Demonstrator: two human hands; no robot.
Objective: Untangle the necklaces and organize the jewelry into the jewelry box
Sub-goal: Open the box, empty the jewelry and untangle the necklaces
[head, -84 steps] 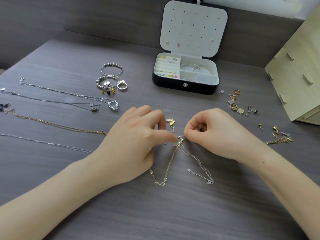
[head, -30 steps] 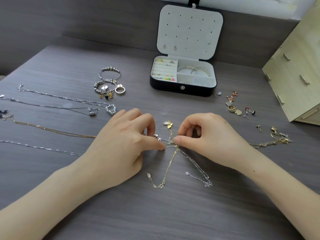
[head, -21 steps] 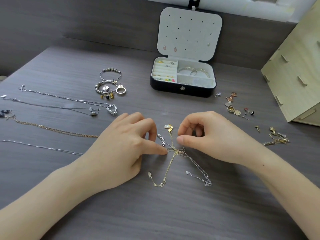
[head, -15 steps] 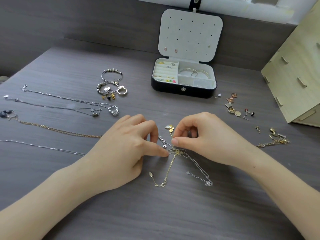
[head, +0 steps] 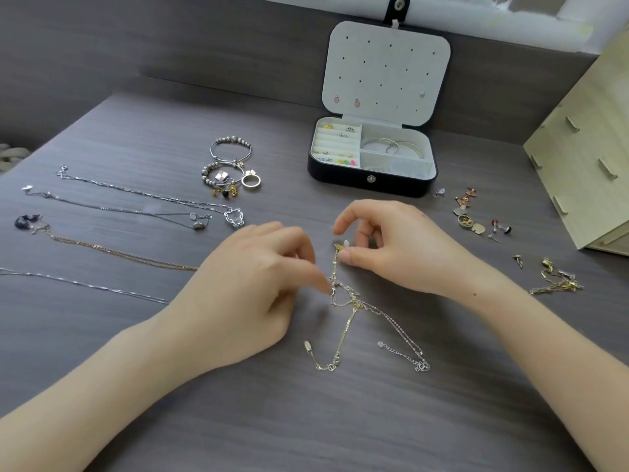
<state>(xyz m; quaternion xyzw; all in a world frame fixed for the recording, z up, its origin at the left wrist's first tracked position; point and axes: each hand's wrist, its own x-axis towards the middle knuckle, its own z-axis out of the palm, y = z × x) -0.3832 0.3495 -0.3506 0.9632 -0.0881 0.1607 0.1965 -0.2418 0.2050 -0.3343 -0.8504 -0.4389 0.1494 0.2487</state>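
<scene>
The left hand (head: 245, 287) rests on the gray table (head: 340, 430) with its fingers curled in, and its fingertip and thumb pinch a silver bit of the tangled necklaces (head: 354, 311) at the knot. The right hand (head: 391, 253) is just above and to the right of it, also on the table. Its thumb presses by the little gold charm (head: 340, 246) at the top of the gold chain, while its first finger is lifted up and spread away, so it is not pinching shut. The gold chain and the silver chain cross each other between the hands and trail down toward the person, with their clasp ends lying loose on the table. To the left, four straight necklaces (head: 136, 202) lie side by side, well apart from the knot. Behind them sit some bead bracelets (head: 228, 165) and a ring (head: 251, 181). The jewelry box (head: 371, 180) stands open at the back, with rings and bangles inside. To the right of the box lie small earrings (head: 476, 219), and a second small gold tangle (head: 558, 281) sits near a pale wooden box (head: 585, 158).
</scene>
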